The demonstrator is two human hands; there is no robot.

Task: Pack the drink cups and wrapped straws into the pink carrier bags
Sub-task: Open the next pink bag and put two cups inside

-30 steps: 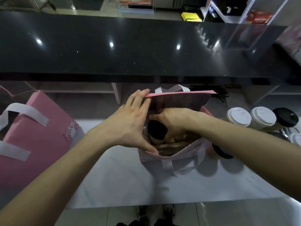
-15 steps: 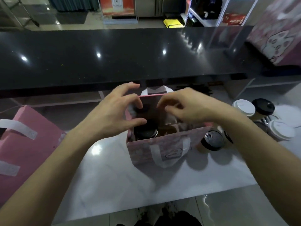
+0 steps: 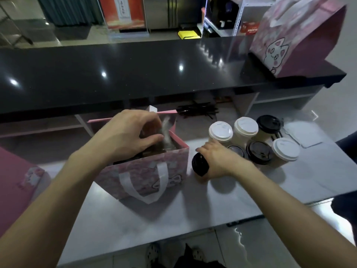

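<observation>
Pale grey surface (image 3: 193, 215), glossy, bordered on the far side by a raised black counter (image 3: 135, 74); near edge runs just short of the person's feet, right edge falls away beyond the cup cluster. Open room: bare stretch on the near side of the bag and beneath both forearms.

Item 1. Pink carrier bag (image 3: 146, 176), upright, mouth open, white handle hanging down its near face. Left hand (image 3: 123, 136) reaches into the mouth from above, grip curled with thumb and fingers bent around something dark inside; what it is and whether it is actually held cannot be told through the blur.

Item 2. Black-lidded cup (image 3: 200, 164), tilted toward the bag, just right of it. Right hand (image 3: 218, 159) has its grip clamped around the cup's body, lid facing the bag wall.

Item 3. Cup cluster, just beyond the right grip: three white-lidded cups (image 3: 220, 131), three black-lidded cups (image 3: 259, 152), standing close together, upright.

Item 4. Dark straws (image 3: 195, 111), in a loose heap beyond the bag, under the counter overhang.

Item 5. Second pink bag (image 3: 19, 182), far left of the left grip, partly out of view.

Item 6. Third pink bag (image 3: 301, 35), cat print, on the black counter, far right.
</observation>
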